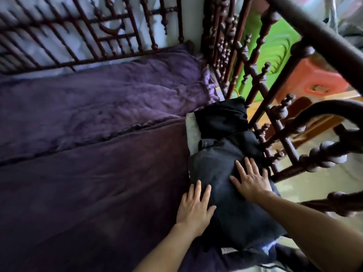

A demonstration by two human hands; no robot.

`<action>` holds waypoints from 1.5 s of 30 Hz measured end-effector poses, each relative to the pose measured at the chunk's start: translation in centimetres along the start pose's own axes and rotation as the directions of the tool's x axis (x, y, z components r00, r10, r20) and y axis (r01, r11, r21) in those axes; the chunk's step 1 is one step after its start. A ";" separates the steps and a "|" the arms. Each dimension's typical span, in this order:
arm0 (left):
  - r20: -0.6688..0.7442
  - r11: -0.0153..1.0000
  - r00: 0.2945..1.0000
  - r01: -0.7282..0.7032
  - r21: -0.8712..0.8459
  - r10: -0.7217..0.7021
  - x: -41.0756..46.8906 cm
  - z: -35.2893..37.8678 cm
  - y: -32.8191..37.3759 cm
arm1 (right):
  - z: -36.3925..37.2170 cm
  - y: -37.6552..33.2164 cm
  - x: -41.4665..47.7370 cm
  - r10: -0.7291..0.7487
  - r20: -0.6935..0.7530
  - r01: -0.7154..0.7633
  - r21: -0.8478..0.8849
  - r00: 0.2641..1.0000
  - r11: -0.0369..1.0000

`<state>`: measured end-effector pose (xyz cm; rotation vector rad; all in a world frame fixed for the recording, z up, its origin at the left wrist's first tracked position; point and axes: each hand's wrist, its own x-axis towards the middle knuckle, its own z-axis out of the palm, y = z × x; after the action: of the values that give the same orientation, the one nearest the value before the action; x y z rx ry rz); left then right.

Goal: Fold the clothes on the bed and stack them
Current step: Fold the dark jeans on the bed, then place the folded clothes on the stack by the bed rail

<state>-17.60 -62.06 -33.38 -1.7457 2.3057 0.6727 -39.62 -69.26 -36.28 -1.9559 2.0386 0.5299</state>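
Carved dark wooden railing borders the purple-covered bed; red stool beyond.

text, numbers: none clear enough to read | pale tag beside dark clothes: too small to read | mark on red stool: too blurry to read

My right hand lies on the clothes, my left hand at their left edge. They lie on the bed beside its railing.
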 end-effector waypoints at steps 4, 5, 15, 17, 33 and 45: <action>-0.005 0.995 0.998 0.060 0.074 -0.060 -5.3 -3.3 -2.9 | -6.0 -3.3 -0.2 -0.146 -0.055 0.136 -0.150 0.988 0.979; -0.042 0.991 0.995 0.099 0.088 -0.096 -7.1 -3.9 -4.3 | -7.5 -5.2 -0.4 -0.208 -0.071 0.196 -0.150 0.975 0.969; -0.188 0.819 0.800 0.572 -0.052 -0.570 -31.3 -6.1 -23.3 | -13.0 -35.4 -12.0 -0.710 -0.165 0.699 -0.128 0.684 0.703; -0.194 0.765 0.743 0.640 -0.075 -0.641 -37.1 -5.6 -27.3 | -12.7 -41.7 -15.5 -0.766 -0.160 0.754 -0.139 0.622 0.641; -0.172 0.417 0.383 0.870 -0.263 -0.908 -68.3 -3.5 -50.9 | -10.4 -80.7 -36.5 -0.974 -0.105 0.955 -0.201 0.203 0.220; -0.161 0.421 0.390 0.849 -0.319 -0.907 -72.4 -6.7 -76.3 | -7.7 -106.1 -31.6 -0.943 -0.024 0.933 -0.134 0.333 0.333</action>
<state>77.05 -18.44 -17.68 -2.9190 1.0050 0.3771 68.31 -46.66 -23.87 -2.7891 0.5250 0.2109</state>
